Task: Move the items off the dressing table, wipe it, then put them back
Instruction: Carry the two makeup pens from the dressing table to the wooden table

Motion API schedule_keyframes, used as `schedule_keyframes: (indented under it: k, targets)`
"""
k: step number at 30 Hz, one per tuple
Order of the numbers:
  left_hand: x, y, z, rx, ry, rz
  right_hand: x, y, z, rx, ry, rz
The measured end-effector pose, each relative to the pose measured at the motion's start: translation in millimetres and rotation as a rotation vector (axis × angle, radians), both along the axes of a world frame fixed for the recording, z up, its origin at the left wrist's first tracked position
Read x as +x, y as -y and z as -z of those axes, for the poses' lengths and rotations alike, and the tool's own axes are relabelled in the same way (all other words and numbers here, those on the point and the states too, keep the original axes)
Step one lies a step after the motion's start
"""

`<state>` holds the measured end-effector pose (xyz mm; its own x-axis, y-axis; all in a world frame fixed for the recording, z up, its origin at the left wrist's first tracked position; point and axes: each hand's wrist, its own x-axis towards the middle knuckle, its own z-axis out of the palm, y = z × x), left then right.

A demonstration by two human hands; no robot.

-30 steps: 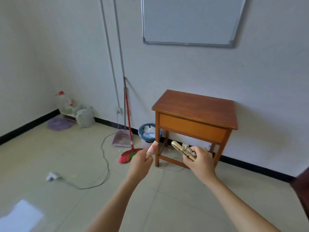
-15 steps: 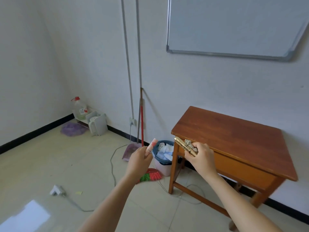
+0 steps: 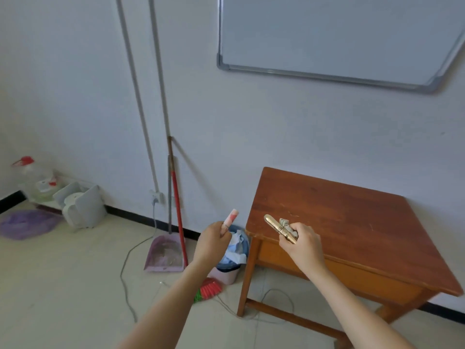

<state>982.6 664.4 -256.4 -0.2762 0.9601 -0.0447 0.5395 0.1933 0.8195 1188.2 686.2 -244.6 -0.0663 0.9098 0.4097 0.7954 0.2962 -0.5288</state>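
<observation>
Ahead, a smooth reddish wooden bench [image 3: 352,222]; beside it a pink bin [image 3: 227,273] holds crumpled paper [image 3: 236,248]. The right hand [image 3: 303,244] has its grip curled round a slim gold tube [image 3: 278,227] and pale cloth [image 3: 285,222] over the bench corner; the left hand [image 3: 214,241] pinches a small pink tube [image 3: 230,219].

The wooden table [image 3: 352,222] stands on the pale tiled floor [image 3: 63,285], against the wall. Just left of its front leg sits a bin [image 3: 227,272], with a broom [image 3: 210,289] head beside it. Further left a dustpan [image 3: 164,255] rests, a cable [image 3: 125,273] trails over the tiles, and well away are a purple mat [image 3: 25,224] and a jug [image 3: 37,182].
</observation>
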Motion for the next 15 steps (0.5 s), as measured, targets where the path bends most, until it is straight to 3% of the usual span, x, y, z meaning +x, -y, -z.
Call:
schedule_keyframes:
  k: [9, 15]
  targets:
    - [33, -105, 34, -0.069, -0.036, 0.237, 29, -48, 21, -0.106, -0.003, 0.262]
    - [75, -188, 51, -0.122, -0.158, 0.323, 75, -113, 41, -0.171, -0.079, 0.348]
